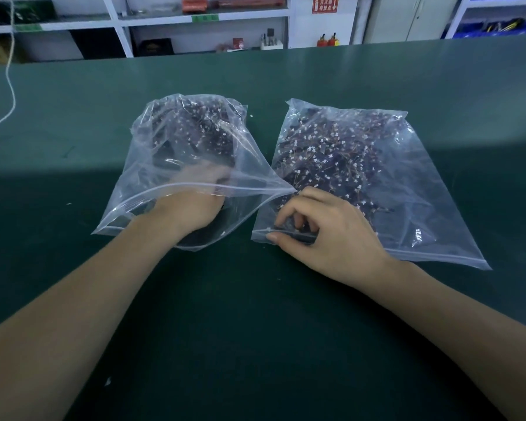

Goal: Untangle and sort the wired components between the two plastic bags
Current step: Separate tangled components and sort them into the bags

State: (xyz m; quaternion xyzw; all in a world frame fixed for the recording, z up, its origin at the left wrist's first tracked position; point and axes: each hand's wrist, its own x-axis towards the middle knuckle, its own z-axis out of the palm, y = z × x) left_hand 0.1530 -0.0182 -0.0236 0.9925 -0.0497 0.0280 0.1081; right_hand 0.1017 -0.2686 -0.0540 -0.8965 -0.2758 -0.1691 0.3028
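Head view shows us our left hand (195, 192) pushed through the open mouth of the left bag (152, 165), wrist at the zip line and knuckles under the clear film; the plastic blurs the fingers, so we cannot tell whether they close on anything; the dark wired components (201, 132) with small white connectors are heaped just beyond the hand, deeper in that bag. Our right hand (322, 229) rests on the near left corner of the right bag (413, 208), fingers curled down and thumb stretched along the zip edge, pinching the plastic there, with the forearm angled in from the lower right; a second mass of wired parts (340, 153) lies spread flat inside this bag, beyond and to the right of the fingers. The two bags sit side by side, the left one's stretched mouth corner reaching the right one just above our right knuckles; both lie on the green table (255, 329). A white cord (11, 86) hangs at far left; white shelving (116, 22) stands behind the table, with a red sign (325, 4) on the wall.
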